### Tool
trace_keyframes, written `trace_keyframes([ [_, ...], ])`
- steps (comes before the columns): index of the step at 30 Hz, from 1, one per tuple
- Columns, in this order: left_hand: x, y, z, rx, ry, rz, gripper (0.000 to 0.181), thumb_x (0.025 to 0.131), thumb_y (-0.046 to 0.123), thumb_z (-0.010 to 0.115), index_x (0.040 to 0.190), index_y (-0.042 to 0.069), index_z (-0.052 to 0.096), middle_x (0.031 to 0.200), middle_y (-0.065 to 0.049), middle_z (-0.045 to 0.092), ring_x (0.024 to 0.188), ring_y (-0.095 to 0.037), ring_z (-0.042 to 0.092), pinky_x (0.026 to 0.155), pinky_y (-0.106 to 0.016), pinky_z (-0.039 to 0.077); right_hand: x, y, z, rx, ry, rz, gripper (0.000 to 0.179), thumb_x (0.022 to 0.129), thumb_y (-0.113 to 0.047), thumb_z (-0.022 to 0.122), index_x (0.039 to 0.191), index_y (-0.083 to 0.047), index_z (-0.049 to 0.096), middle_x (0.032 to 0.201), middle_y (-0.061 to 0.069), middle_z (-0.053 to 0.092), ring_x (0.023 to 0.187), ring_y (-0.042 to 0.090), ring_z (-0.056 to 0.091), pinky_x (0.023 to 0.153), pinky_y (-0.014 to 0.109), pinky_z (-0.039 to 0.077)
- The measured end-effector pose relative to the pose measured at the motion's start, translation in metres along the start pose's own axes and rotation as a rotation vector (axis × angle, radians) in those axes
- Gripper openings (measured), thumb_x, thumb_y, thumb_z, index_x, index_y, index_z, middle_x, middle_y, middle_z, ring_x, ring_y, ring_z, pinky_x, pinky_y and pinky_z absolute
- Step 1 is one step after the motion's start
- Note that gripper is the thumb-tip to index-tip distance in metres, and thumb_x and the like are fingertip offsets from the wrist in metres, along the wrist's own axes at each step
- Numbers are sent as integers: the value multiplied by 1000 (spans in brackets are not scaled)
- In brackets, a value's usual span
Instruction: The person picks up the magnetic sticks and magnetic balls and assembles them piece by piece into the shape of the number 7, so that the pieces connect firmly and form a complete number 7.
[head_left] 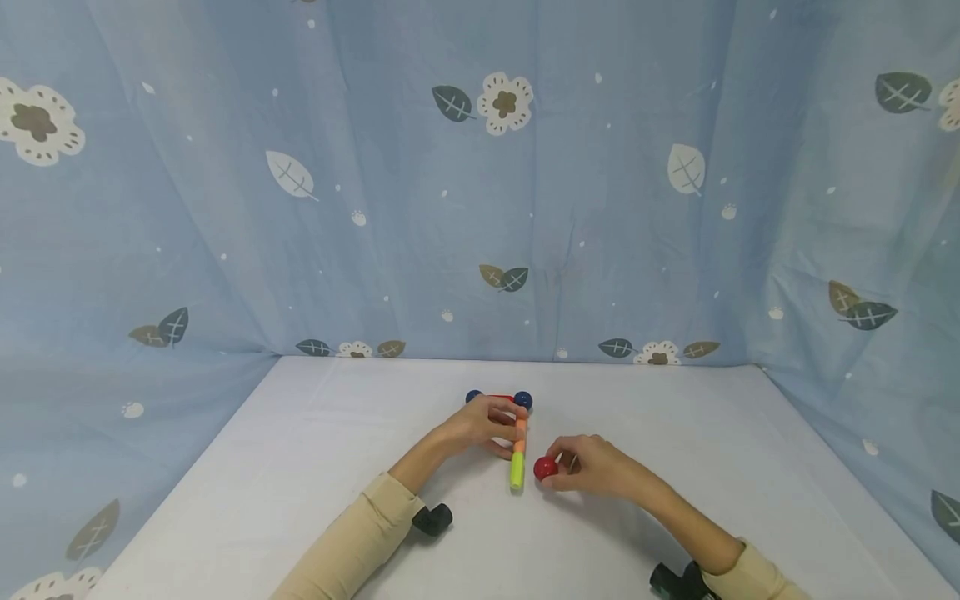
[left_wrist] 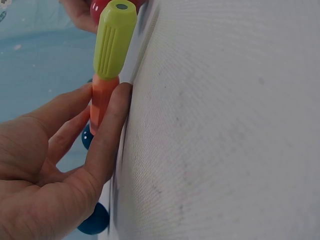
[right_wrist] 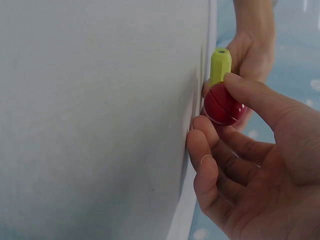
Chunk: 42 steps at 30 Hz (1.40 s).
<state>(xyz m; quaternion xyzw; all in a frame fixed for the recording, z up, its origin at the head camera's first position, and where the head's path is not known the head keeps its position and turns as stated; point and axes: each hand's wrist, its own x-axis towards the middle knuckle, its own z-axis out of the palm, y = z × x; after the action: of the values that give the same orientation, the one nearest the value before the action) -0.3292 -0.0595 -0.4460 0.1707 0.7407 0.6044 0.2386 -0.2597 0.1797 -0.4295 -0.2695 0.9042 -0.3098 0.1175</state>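
My left hand [head_left: 480, 422] pinches an orange stick [left_wrist: 101, 95] between thumb and fingers, low over the white table. A yellow-green ribbed stick [head_left: 517, 472] continues from the orange one's near end, its free end showing a small grey metal disc. Just right of it, my right hand [head_left: 596, 467] holds a glossy red ball [head_left: 546, 468] between thumb and fingertips. Beyond the left hand are two dark blue balls [head_left: 522, 401] with a red stick [head_left: 498, 397] between them, partly hidden by the fingers. The orange stick's far end reaches close to the right blue ball.
The white tabletop [head_left: 675, 425] stretches to both sides of the hands. A blue curtain [head_left: 480, 208] with leaf and flower prints hangs behind it and along the sides. Black wrist-worn devices [head_left: 432, 520] sit below both forearms.
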Motion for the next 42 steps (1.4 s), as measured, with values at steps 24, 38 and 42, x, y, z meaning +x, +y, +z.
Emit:
trace_keyframes([
  [24, 0, -1, 0, 20, 5, -10, 39, 84, 6, 76, 121, 2, 66, 109, -13, 63, 92, -19, 62, 72, -41, 61, -5, -11, 8, 20, -45, -42, 35, 84, -37, 77, 106, -10, 68, 71, -9, 62, 63, 1, 54, 57, 19, 47],
  [38, 0, -2, -1, 23, 7, -9, 39, 84, 6, 76, 121, 2, 66, 109, -13, 63, 92, -19, 63, 71, -40, 61, -7, -22, 17, 63, -87, 2, 31, 83, -35, 78, 103, -13, 70, 70, -8, 63, 62, 3, 54, 57, 18, 47],
  [42, 0, -1, 0, 21, 9, -5, 38, 84, 7, 76, 120, 1, 66, 108, -13, 63, 92, -19, 62, 71, -40, 61, -7, -24, 19, 66, -92, 2, 29, 83, -35, 78, 102, -14, 70, 69, -8, 63, 60, 3, 53, 56, 17, 46],
])
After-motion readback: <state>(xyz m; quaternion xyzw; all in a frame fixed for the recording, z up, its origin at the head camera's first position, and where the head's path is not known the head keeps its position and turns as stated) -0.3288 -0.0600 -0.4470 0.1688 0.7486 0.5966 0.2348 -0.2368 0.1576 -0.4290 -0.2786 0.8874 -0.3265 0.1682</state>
